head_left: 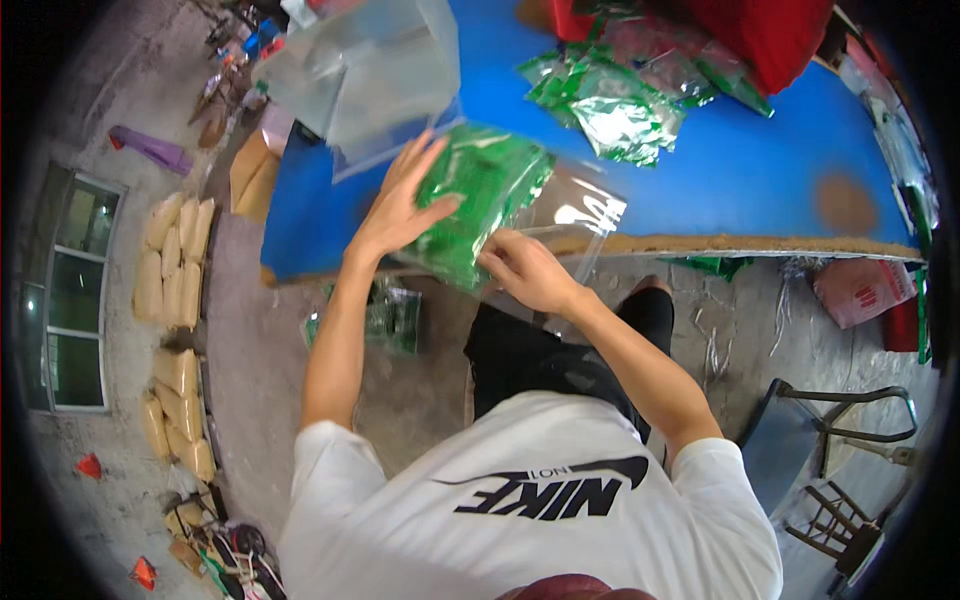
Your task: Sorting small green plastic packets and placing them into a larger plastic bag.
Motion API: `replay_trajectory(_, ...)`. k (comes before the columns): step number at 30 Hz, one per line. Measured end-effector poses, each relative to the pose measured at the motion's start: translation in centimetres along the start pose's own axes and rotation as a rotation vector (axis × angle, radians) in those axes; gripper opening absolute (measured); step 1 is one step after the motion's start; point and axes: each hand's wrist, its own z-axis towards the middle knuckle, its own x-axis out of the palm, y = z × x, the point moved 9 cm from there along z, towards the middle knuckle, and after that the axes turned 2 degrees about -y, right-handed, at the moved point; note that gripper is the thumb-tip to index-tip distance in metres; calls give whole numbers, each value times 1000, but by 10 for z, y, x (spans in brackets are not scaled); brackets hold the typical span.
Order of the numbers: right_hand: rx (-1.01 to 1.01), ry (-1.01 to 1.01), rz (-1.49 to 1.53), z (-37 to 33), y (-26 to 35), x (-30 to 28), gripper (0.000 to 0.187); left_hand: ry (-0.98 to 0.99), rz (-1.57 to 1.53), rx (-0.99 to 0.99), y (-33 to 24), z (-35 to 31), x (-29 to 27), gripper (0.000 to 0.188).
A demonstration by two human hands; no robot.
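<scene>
A clear plastic bag (580, 196) with green packets (480, 190) in its left part lies tilted over the table's near edge. My left hand (400, 205) rests against the left side of the green packets, its fingers stretched out and its thumb apart on top. At the bag's near edge my right hand (528, 270) is closed, with the fingers curled on the clear film. A stack of clear plastic bags (375, 85) lies just beyond my left hand. Further off on the right is a pile of shiny green packets (625, 105).
The blue table (740, 190) has a worn brown edge. Red bags (770, 40) stand at its far side. Filled tan sacks (175, 265) line the left wall. Green packets (400, 318) lie on the floor below the table. A chair (840, 400) and a wooden stool (835, 520) are at right.
</scene>
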Motion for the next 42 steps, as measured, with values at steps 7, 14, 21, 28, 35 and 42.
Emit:
replay_trajectory(7, -401, 14, -354, -17, 27, 44, 24, 251, -185, -40, -15, 17, 14, 61)
replay_trajectory(14, -346, -16, -445, -14, 23, 60, 27, -688, -149, -386, -50, -157, 17, 79)
replay_trajectory(21, -365, 130, -405, 14, 22, 94, 38, -863, -915, -776, 4, -227, 92, 38)
replay_trajectory(28, -259, 353, -134, -27, 30, 103, 20, -873, -935, -847, -10, -256, 81, 27)
replay_trajectory(35, -155, 500, -168, -32, 25, 113, 11, -787, -898, -820, -10, -260, 68, 29)
replay_trajectory(42, -189, 355, -262, -45, 29, 107, 12, -502, -549, -720, 53, -71, 6, 96)
